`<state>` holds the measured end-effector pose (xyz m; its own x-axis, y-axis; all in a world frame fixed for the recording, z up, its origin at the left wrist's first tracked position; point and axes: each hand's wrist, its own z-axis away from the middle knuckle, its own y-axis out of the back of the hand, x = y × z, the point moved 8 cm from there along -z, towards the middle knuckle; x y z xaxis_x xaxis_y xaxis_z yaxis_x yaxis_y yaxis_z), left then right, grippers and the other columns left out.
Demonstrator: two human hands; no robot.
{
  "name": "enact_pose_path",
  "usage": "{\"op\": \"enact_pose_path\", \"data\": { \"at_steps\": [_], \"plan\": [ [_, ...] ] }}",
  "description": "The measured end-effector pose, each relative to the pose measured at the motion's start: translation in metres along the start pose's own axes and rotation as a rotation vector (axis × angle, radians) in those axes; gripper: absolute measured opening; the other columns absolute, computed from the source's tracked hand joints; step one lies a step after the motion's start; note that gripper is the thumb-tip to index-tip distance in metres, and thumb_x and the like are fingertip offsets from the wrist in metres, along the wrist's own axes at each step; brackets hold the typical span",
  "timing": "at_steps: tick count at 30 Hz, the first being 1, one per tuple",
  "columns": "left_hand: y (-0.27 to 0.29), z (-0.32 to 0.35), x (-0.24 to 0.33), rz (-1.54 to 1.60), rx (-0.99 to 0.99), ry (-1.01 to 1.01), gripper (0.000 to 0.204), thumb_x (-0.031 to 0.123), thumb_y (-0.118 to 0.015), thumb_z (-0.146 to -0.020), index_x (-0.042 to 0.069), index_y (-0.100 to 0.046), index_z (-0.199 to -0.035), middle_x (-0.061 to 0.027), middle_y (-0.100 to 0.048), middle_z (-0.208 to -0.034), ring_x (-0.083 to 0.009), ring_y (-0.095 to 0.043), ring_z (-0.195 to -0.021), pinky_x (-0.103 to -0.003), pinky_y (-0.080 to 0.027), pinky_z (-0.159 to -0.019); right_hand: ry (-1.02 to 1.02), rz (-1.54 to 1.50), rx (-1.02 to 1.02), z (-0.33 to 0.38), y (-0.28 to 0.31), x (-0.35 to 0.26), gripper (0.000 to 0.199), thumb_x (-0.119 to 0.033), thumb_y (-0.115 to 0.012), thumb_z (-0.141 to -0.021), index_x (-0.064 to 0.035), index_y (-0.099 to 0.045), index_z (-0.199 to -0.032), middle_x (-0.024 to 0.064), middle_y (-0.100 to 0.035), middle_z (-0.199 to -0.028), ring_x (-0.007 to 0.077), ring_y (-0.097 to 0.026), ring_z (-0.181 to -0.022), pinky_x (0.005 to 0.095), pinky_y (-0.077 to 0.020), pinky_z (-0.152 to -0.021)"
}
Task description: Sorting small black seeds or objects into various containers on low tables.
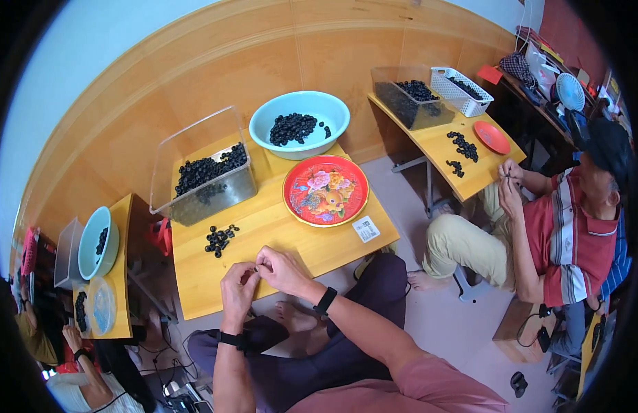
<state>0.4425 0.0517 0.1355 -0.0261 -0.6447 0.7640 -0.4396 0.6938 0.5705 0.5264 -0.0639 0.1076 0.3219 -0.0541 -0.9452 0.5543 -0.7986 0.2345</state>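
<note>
My left hand (239, 288) and my right hand (281, 270) meet fingertip to fingertip over the near edge of the wooden table (319, 255). Both are closed in a pinch around something tiny and dark, too small to name. Just beyond my left hand lies a loose pile of small black ring-like parts (218, 241). Behind it stands a clear plastic bin (208, 210) partly filled with more of them. A light blue basin (334, 141) at the back holds another heap. To the right of the pile is a round red tray (298, 199) with a flower pattern.
A white printed card (365, 229) lies near the table's right corner. On the right, a person in a red striped shirt (567, 241) works with both hands at another table (443, 148). Another person's arm (91, 375) shows at left, beside a table with a blue basin (98, 244).
</note>
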Motion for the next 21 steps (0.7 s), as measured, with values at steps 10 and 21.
{"op": "enact_pose_path", "data": {
  "at_steps": [10, 21],
  "plan": [
    [-0.022, -0.007, -0.034, 0.469, 0.040, 0.296, 0.013, 0.001, -0.072, -0.089, 0.000, -0.066, -0.100, -0.0001, -0.067, -0.083, -0.0054, -0.060, -0.075, -0.022, -0.049, -0.070, 0.297, 0.351, 0.299, 0.027, 0.083, -0.039, 0.005, -0.009, -0.066, -0.087, -0.0053, -0.064, -0.091, 0.0125, -0.067, -0.088, 0.0319, -0.066, -0.084, 0.0460, -0.0500, -0.078],
    [-0.028, -0.002, -0.024, 0.356, -0.084, 0.258, 0.013, -0.001, -0.073, -0.088, 0.003, -0.061, -0.093, 0.0052, -0.058, -0.074, -0.0023, -0.051, -0.067, -0.019, -0.042, -0.063, 0.137, 1.336, -0.008, -0.036, 0.220, -0.032, 0.009, -0.006, -0.064, -0.081, -0.0061, -0.071, -0.086, 0.0121, -0.072, -0.087, 0.0295, -0.067, -0.095, 0.0440, -0.0462, -0.087]
  ]
}}
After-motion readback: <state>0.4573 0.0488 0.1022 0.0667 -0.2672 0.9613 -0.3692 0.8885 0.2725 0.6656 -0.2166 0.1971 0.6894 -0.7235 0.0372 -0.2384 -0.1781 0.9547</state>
